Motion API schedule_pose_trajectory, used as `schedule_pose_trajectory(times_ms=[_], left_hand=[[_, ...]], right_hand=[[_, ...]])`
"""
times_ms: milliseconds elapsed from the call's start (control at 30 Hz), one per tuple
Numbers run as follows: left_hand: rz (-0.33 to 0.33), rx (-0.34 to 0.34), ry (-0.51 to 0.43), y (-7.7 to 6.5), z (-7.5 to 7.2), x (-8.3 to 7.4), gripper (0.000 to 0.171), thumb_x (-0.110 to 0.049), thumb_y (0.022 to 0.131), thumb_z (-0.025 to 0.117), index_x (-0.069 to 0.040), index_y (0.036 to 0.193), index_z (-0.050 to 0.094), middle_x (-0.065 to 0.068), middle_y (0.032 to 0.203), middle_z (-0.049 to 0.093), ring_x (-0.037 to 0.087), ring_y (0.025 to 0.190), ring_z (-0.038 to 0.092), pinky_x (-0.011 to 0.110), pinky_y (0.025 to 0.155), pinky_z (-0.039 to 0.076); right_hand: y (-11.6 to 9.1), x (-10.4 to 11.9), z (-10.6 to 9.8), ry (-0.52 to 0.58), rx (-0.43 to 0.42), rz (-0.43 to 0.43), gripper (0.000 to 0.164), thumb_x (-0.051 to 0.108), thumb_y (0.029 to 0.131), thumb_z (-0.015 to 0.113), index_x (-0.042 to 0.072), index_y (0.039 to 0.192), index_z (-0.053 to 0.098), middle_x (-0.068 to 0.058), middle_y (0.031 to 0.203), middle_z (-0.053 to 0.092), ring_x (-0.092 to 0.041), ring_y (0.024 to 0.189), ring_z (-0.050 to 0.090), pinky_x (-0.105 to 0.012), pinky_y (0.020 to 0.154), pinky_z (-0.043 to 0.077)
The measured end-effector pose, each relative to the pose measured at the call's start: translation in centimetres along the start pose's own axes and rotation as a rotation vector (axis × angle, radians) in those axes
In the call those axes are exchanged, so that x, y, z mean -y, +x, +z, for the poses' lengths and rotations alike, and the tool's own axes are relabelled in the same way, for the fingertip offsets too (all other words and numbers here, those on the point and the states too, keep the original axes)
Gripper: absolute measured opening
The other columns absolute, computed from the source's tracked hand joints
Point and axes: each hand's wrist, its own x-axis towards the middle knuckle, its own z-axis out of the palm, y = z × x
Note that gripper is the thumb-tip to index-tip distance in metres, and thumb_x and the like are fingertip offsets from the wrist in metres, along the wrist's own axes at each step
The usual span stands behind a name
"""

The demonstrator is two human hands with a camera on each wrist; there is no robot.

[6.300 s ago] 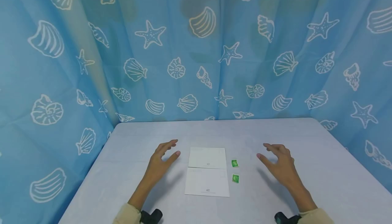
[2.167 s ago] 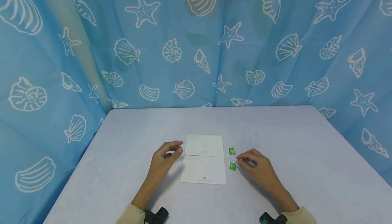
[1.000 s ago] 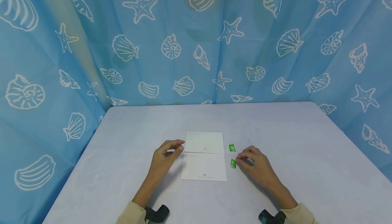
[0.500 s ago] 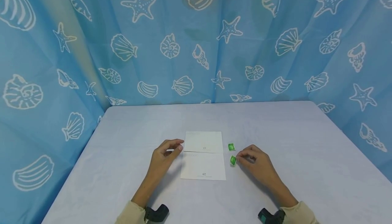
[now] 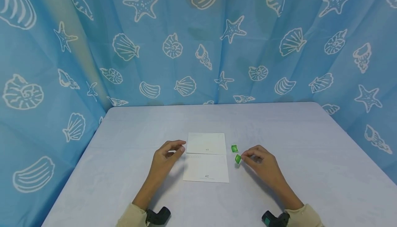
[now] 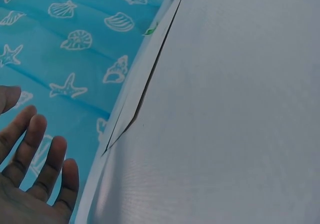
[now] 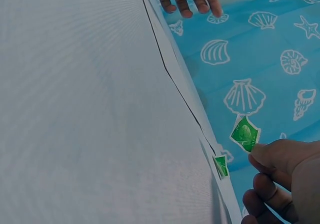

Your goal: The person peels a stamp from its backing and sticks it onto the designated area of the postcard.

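Observation:
My right hand pinches a small green postage stamp by its right edge between thumb and index finger. In the right wrist view the stamp shows a white border and stands up off the table, slightly bent. A second green stamp lies just beyond it, curled a little. Left of the stamps, two flat white paper rectangles like envelopes lie one behind the other, a far one and a near one, each with a small printed mark. My left hand hovers at their left edge, fingers loosely bent, holding nothing.
A white cloth covers the table. Behind and to both sides hangs a blue curtain with shell and starfish prints. Each wrist carries a black camera mount, the left one and the right one.
The near stamp lay flat on the table; my right hand has since pinched it, lifted and tilted it, and drawn it slightly away and to the right. My left hand stays nearly still.

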Motion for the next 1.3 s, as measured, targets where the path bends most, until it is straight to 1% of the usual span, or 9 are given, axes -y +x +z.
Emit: schedule_pose_trajectory(times_ms=[200,433,600,867,1000,1067,1133,1300], left_hand=[[0.009,0.006,-0.001,-0.1,0.0,-0.3,0.037,-0.04,0.096,0.068,-0.014,0.122,0.071,-0.006,0.111,0.065,0.011,0.106,0.059,0.043,0.095,0.047],[0.023,0.003,0.004,-0.2,0.2,-0.3,0.029,-0.038,0.096,0.068,-0.021,0.119,0.072,-0.006,0.11,0.066,0.011,0.105,0.059,0.041,0.094,0.048],[0.033,0.01,0.005,-0.2,0.3,-0.5,0.026,-0.037,0.096,0.069,-0.023,0.118,0.072,-0.005,0.11,0.066,0.011,0.104,0.06,0.039,0.093,0.049],[0.032,0.012,-0.008,-0.2,0.5,-0.3,0.025,-0.035,0.095,0.07,-0.023,0.116,0.073,-0.005,0.109,0.066,0.012,0.104,0.06,0.04,0.092,0.049],[0.031,0.015,-0.009,-0.3,0.5,-0.4,0.027,-0.035,0.095,0.07,-0.019,0.117,0.073,-0.003,0.109,0.067,0.012,0.104,0.06,0.04,0.093,0.049],[0.031,0.02,-0.008,-0.3,0.5,-0.5,0.027,-0.035,0.095,0.07,-0.02,0.117,0.073,-0.003,0.11,0.066,0.012,0.104,0.06,0.04,0.093,0.05],[0.035,0.026,-0.01,-0.3,0.6,-0.6,0.027,-0.035,0.095,0.07,-0.02,0.118,0.072,-0.002,0.11,0.066,0.012,0.104,0.06,0.039,0.093,0.05],[0.052,0.044,-0.018,-0.3,0.7,-0.7,0.026,-0.033,0.095,0.07,-0.02,0.118,0.072,0.007,0.113,0.066,0.013,0.104,0.06,0.038,0.092,0.05]], right_hand=[[-0.1,0.2,-0.3,0.02,0.007,0.011,0.011,0.032,0.093,0.073,0.021,0.095,0.076,0.009,0.099,0.063,-0.012,0.095,0.058,-0.031,0.082,0.051],[-0.1,0.3,-0.4,0.034,0.005,0.017,0.013,0.034,0.093,0.073,0.022,0.097,0.076,0.01,0.1,0.063,-0.011,0.095,0.059,-0.032,0.083,0.051],[-0.2,0.4,-0.4,0.052,0.008,0.019,0.014,0.035,0.094,0.072,0.021,0.097,0.076,0.009,0.101,0.063,-0.011,0.096,0.059,-0.033,0.084,0.05],[-0.3,0.9,-0.6,0.069,0.012,0.027,0.015,0.036,0.094,0.072,0.022,0.097,0.076,0.009,0.102,0.063,-0.012,0.097,0.058,-0.035,0.085,0.05],[-0.3,1.2,-0.5,0.077,0.013,0.028,0.015,0.036,0.094,0.072,0.022,0.097,0.076,0.009,0.102,0.063,-0.011,0.098,0.058,-0.036,0.086,0.049],[-0.4,1.2,-0.5,0.083,0.011,0.025,0.015,0.036,0.094,0.072,0.022,0.097,0.076,0.009,0.102,0.063,-0.011,0.098,0.058,-0.035,0.087,0.049],[-0.4,1.3,-0.6,0.088,0.009,0.021,0.015,0.035,0.094,0.072,0.022,0.098,0.076,0.009,0.102,0.063,-0.011,0.098,0.058,-0.034,0.086,0.049],[-0.5,1.4,-0.6,0.101,0.007,0.01,0.014,0.035,0.094,0.072,0.022,0.098,0.076,0.009,0.102,0.063,-0.011,0.098,0.058,-0.031,0.085,0.049]])
